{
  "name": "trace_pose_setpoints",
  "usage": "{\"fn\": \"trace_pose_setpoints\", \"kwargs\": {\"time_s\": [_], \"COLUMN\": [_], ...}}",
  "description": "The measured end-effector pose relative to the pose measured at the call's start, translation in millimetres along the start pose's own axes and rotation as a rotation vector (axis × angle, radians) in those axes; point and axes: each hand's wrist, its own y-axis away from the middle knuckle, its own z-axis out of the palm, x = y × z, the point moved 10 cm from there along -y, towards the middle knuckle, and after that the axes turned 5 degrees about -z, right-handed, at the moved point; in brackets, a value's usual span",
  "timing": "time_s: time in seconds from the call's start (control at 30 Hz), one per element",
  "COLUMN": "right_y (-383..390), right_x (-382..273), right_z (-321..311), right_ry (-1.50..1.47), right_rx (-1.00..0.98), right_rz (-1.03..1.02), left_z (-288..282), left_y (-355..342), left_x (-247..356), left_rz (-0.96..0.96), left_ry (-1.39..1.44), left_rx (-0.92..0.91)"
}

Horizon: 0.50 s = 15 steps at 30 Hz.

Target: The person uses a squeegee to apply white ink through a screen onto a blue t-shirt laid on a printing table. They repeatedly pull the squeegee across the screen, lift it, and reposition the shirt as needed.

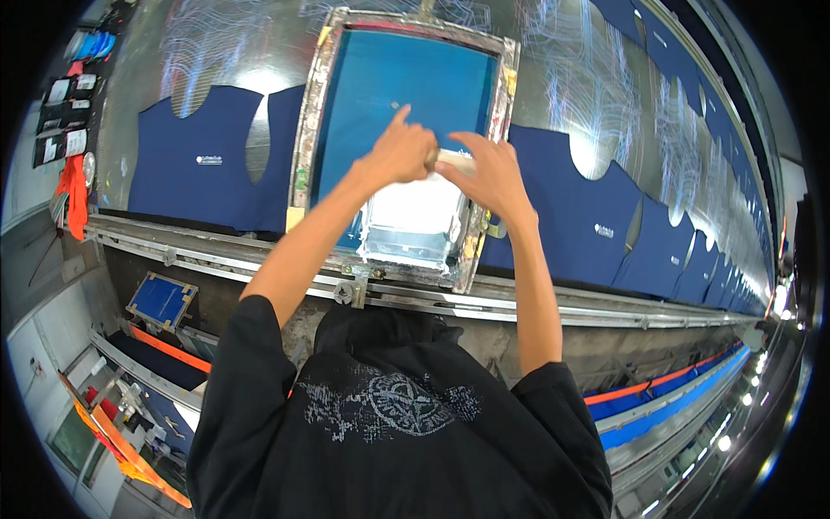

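Note:
A wooden-framed printing screen [302, 156] with blue mesh lies in front of me, over dark blue cut fabric pieces. White ink [406, 212] is pooled at its near end. My right hand [491, 173] is closed around the pale handle of a squeegee [456, 160], thumb on the near side. Over the mesh is my left hand [402, 151], its index finger stretched toward a small pale spot [395, 105]. The other left fingers are curled against the handle's end; what they hold, if anything, is hidden. The squeegee's lower part is hard to tell from the ink.
Dark blue fabric pieces [194, 164] with small white prints lie along the long table [125, 112]. A metal rail [596, 313] runs along its near edge. At the lower left stands a smaller blue screen [161, 300]. An orange cloth [73, 197] hangs at the table's left end.

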Motion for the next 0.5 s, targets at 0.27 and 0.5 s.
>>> {"fn": "trace_pose_setpoints", "kwargs": {"time_s": [0.27, 0.5], "right_y": [79, 49], "right_x": [-21, -18], "right_z": [77, 53], "right_ry": [0.112, 0.136], "right_rx": [-0.137, -0.110], "right_rz": [0.107, 0.088], "left_z": [60, 22], "left_y": [74, 49], "left_x": [32, 25], "left_rz": [-0.052, -0.038], "left_ry": [0.067, 0.016], "left_rx": [-0.202, -0.106]}}
